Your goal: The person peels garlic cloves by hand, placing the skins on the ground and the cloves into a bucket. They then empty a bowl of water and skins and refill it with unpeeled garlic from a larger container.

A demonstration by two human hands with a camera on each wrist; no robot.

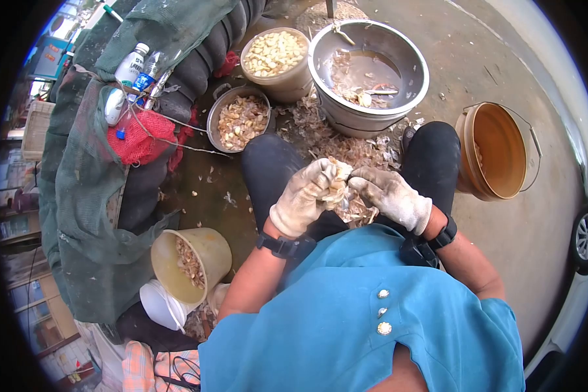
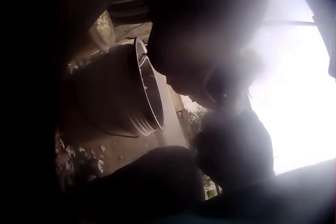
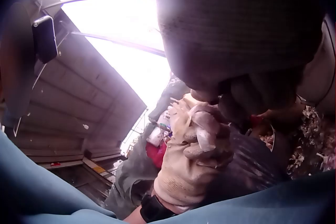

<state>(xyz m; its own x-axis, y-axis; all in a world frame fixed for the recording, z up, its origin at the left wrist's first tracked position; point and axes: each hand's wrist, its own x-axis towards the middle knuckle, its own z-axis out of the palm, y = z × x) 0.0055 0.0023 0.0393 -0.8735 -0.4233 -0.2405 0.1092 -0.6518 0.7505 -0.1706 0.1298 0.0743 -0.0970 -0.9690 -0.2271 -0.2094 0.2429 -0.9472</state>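
Both hands wear pale knit gloves and meet over the lap. The left hand [image 1: 300, 199] grips a partly broken garlic bulb [image 1: 338, 178], its papery skin loose. In the right wrist view the gloved left hand [image 3: 186, 166] shows pale garlic cloves [image 3: 205, 129] at its fingers. From the other side, the right hand [image 1: 395, 198] has its fingers curled in and pinches at the bulb's edge. Loose garlic skins [image 1: 356, 210] lie below the hands. The left wrist view is very dark, with the hands only as dark shapes.
Ahead stand a bucket of peeled cloves [image 1: 276, 55], a pot of unpeeled cloves [image 1: 243, 123] and a large metal basin [image 1: 415, 91] with brownish water. An orange-brown bucket [image 1: 506, 153] is at right, a tipped cream bucket [image 1: 219, 251] at left. Skins [image 1: 366, 153] litter the ground.
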